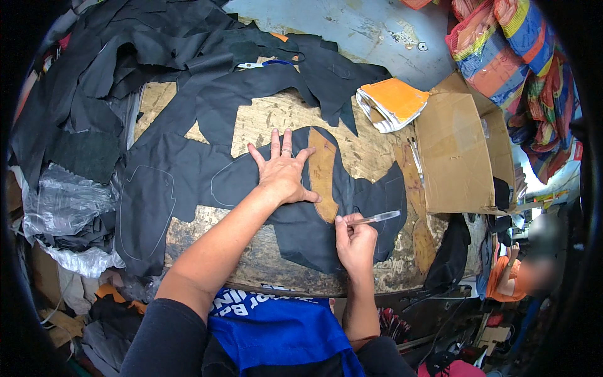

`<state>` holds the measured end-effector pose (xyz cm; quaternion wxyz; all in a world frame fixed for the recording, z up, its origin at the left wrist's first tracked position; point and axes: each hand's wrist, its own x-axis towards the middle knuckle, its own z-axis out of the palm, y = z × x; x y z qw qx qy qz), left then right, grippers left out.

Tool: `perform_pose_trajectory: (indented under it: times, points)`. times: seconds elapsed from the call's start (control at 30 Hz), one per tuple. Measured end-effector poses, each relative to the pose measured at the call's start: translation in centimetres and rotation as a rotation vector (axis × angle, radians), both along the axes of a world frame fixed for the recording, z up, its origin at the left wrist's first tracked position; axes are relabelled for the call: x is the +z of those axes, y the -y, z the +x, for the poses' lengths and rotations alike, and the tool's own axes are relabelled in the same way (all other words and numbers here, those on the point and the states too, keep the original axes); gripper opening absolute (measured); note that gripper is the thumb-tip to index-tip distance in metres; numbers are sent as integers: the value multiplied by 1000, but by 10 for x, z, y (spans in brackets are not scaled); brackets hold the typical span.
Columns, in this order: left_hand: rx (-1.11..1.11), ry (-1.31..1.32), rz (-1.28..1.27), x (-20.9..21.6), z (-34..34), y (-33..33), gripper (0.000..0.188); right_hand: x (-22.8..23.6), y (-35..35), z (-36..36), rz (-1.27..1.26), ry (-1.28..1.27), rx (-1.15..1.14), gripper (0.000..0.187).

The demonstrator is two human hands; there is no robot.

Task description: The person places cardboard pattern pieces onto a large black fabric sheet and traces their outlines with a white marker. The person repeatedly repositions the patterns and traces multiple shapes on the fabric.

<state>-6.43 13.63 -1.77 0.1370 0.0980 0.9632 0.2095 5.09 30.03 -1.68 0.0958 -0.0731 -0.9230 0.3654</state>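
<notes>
A sheet of black leather (300,235) lies spread over the worn wooden table, with pale outlines drawn on it. On it rests a long brown template (323,173), pointed at its far end and curved along its sides. My left hand (282,173) is pressed flat on the leather with fingers spread, its thumb and forefinger at the template's left edge. My right hand (356,242) pinches a clear pen (382,217) beside the template's near end. The pen's writing tip is hidden by the fingers.
Black leather scraps (151,47) are heaped at the far left, above a plastic-wrapped bundle (66,201). Blue-handled scissors (267,63) lie at the back. An orange-and-white folded item (396,100) and a cardboard box (455,151) stand right. Another person (507,276) is at far right.
</notes>
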Motion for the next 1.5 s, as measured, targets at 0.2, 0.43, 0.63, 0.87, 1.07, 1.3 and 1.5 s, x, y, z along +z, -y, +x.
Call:
perform_pose_trajectory:
  times: [0.2,0.43,0.63,0.87,1.07,1.3,1.5]
  points:
    - [-9,6,-12,-1,0,0,107,-21,6,-3,-159,-268,58,13]
    - [-61,-1,15,2,-2,10,110,-12,-8,-18,-627,-340,-145,13]
    - [-29,89,-43,12,-12,59,114,-26,0,-65,-591,-196,15,16]
    - [-42,83,-48,14,-12,65,118,-45,17,-84,-308,-324,105,15]
    - [-59,79,-30,15,-10,63,113,-51,12,-81,-327,-326,93,13]
    - [-213,51,-66,15,6,31,115,-50,21,-82,-369,-421,76,15]
    - [820,-503,108,2,-39,80,92,-30,29,-72,300,-347,304,67]
